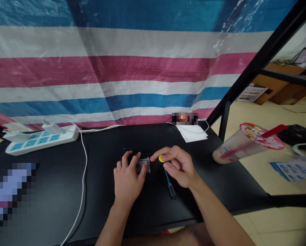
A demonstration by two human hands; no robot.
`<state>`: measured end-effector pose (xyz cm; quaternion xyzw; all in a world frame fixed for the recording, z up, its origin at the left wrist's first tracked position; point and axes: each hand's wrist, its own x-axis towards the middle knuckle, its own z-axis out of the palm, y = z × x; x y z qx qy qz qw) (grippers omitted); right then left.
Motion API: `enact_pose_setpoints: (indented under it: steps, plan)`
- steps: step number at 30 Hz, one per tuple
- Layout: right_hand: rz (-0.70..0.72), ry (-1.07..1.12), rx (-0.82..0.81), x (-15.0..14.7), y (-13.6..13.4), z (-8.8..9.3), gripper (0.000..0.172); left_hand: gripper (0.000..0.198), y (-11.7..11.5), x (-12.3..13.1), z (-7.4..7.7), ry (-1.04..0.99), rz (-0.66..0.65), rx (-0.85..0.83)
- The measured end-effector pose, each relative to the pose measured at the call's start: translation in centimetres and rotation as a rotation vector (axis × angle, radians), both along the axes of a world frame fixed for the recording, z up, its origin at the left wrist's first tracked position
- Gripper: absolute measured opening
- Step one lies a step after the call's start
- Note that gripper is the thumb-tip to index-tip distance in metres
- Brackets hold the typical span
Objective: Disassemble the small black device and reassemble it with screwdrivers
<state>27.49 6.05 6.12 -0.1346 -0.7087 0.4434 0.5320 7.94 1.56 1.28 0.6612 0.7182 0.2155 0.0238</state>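
My left hand rests on a small grey, see-through rectangular case on the black table, its fingers gripping the case's near and left sides. My right hand pinches a small round yellow piece between finger and thumb, just right of the case. Below those fingers lies a small screwdriver with a dark handle. Its thin shaft runs up under my right hand, and I cannot tell whether the hand holds it.
A white power strip with blue sockets and white cable lies at the table's left. White paper sits at the back edge. A tilted plastic cup stands beyond the right edge. A striped tarp hangs behind.
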Motion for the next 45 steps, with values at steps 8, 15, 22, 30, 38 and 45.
enact_pose_setpoints:
  steps: [8,15,22,30,38,45]
  plan:
    - [-0.164,0.034,0.158,-0.68,0.68,-0.57,0.033,0.043,-0.07,-0.13,0.1,-0.018,-0.004,-0.016]
    - [-0.004,0.027,0.042,-0.16,0.04,0.2,0.019,0.041,0.07,-0.06,-0.05,0.004,0.008,-0.008]
    - [-0.058,0.012,0.098,-0.47,0.06,0.28,0.019,0.042,0.03,-0.03,0.13,-0.002,0.003,-0.011]
    - [-0.166,0.035,0.191,-0.63,0.53,-0.21,0.027,0.043,0.0,-0.07,0.14,0.001,0.0,-0.019]
    - [-0.056,0.0,0.071,-0.48,-0.18,0.2,0.02,0.043,0.13,-0.08,-0.06,0.012,0.003,-0.01]
    - [-0.063,0.0,0.117,-0.74,-0.05,0.32,0.023,0.044,0.06,-0.07,0.15,0.006,0.001,-0.03]
